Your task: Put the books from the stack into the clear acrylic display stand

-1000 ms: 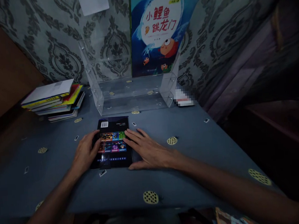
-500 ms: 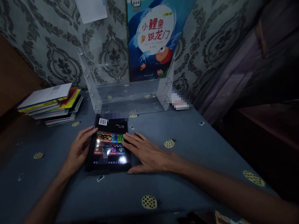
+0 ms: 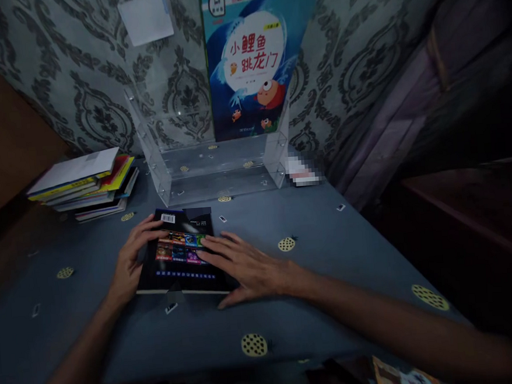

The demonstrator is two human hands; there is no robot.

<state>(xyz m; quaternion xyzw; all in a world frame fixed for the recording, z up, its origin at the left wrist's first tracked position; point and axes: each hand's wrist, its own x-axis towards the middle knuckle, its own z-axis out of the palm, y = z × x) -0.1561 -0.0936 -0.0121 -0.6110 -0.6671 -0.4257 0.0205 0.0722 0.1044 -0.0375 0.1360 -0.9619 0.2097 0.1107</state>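
Observation:
A black book (image 3: 183,283) lies on the table with its back cover up, showing a barcode and two rows of colourful small pictures. The pale page edge shows along its near side. My left hand (image 3: 131,256) is at the book's left edge, fingers bent over onto the cover; its thumb is mostly hidden. From the right, my right hand (image 3: 248,265) lays its outstretched fingers flat over the pictures. Its thumb is spread apart near the book's lower right corner.
Behind the book stands a clear acrylic rack (image 3: 220,183) holding an upright blue picture book (image 3: 246,58). A stack of books (image 3: 84,183) sits at the left. A blurred white item (image 3: 302,172) lies right of the rack. The tablecloth (image 3: 330,257) has pineapple prints.
The book has shifted slightly toward me, and its near page edge now shows. My right fingers reach a little farther over the cover. The whole view has shifted slightly.

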